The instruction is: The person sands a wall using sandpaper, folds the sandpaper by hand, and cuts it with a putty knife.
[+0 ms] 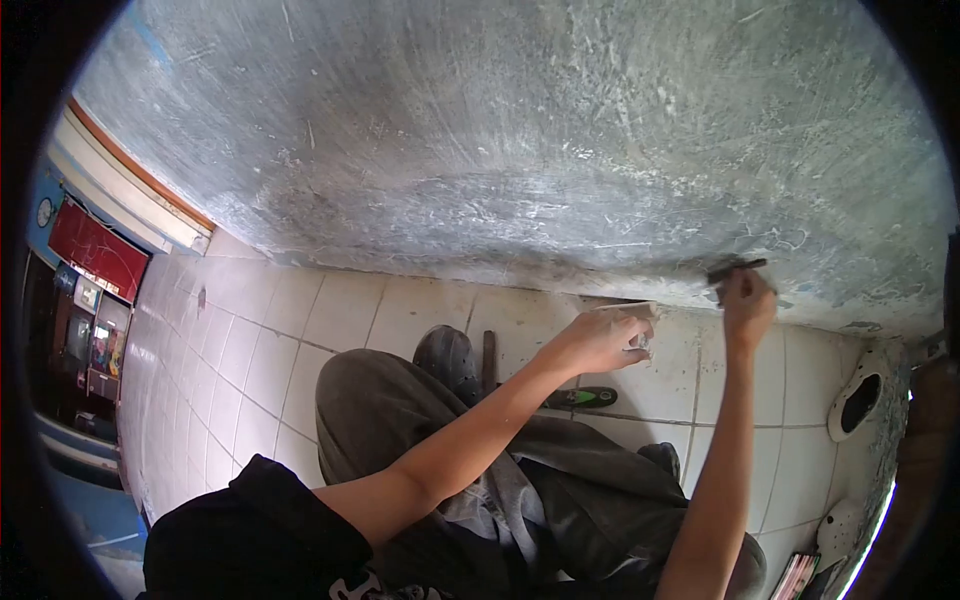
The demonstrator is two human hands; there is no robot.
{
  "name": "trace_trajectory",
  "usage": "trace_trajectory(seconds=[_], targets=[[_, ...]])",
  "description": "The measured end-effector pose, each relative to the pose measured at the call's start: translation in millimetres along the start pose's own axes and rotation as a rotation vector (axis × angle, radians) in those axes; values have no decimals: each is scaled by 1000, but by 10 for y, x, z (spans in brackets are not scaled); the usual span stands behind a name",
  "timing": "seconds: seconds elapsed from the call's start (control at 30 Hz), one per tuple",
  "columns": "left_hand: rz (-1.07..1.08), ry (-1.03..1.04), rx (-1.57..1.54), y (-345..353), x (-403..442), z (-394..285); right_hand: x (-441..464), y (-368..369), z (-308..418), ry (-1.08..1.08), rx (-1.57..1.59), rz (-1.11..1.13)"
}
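Observation:
My right hand (750, 303) is closed round a dark, flat-edged scraper (737, 268), its edge against the lower part of the grey, scuffed wall (480, 150). Slight blur covers that hand. Close to the foot of the wall, my left hand (607, 341) is curled round a thin, pale, flat piece (630, 307) whose kind I cannot make out. Below the left hand, a tool with a black and green handle (595, 397) lies on the tiles, partly hidden by my leg. A dark narrow bar (489, 362) rests beside my shoe.
I sit on a white tiled floor (250, 335) close to the wall, one dark clog (447, 362) showing. At right lie a white clog (858, 405) and another pale clog (838, 530). A doorway and a shelf (105, 345) stand far left. Pale crumbs dot the tiles.

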State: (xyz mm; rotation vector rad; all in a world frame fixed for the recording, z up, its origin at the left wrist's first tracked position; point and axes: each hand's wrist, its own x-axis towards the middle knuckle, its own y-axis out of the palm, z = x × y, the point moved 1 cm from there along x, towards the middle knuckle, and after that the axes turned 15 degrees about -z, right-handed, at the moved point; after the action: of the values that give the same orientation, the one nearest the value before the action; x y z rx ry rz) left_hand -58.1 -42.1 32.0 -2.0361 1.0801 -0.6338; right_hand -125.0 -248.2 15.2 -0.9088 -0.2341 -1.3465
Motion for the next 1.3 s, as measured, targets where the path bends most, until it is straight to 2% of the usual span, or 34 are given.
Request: trace_trajectory(seconds=[0.07, 0.17, 0.27, 0.4, 0.47, 0.57, 0.7, 0.77, 0.8, 0.87, 0.93, 1.0, 1.03, 1.13, 1.17, 1.27, 1.3], targets=[[-21, 0, -8, 9, 1, -28, -6, 49, -75, -27, -22, -81], [-51, -22, -5, 16, -49, 24, 154, -132, 168, 149, 8, -68], [-50, 5, 5, 42, -18, 11, 54, -67, 75, 114, 23, -38], [34, 2, 38, 39, -42, 30, 153, -138, 98, 56, 14, -146], [42, -14, 56, 31, -55, 53, 188, -184, 157, 124, -1, -95], [49, -5, 71, 65, -38, 56, 46, 10, -117, 12, -28, -52], [70, -38, 53, 69, -47, 58, 81, -42, 12, 71, 62, -60], [44, -29, 82, 73, -60, 107, 181, -165, 102, 193, 67, -75], [27, -10, 108, 84, -78, 111, 123, -129, 67, 195, 64, -69], [13, -21, 87, 90, -68, 77, 19, -11, -49, 68, 3, -31], [-2, -29, 74, 85, -40, 57, 15, -8, -48, 101, 14, -15], [14, -21, 54, 73, -69, 56, 142, -91, -47, 52, 32, -129], [14, -33, 52, 50, -86, 61, 216, -148, -22, 131, -60, -144], [51, -17, 78, 42, -61, 27, 154, -135, 67, 125, 85, -75], [37, -13, 85, 75, -53, 46, 77, -58, 40, 93, 38, -51], [37, -30, 90, 64, -54, 19, 97, 67, -239, 288, 175, 41], [57, -54, 84, 52, -70, 24, 133, 36, -240, 441, 333, 32]])
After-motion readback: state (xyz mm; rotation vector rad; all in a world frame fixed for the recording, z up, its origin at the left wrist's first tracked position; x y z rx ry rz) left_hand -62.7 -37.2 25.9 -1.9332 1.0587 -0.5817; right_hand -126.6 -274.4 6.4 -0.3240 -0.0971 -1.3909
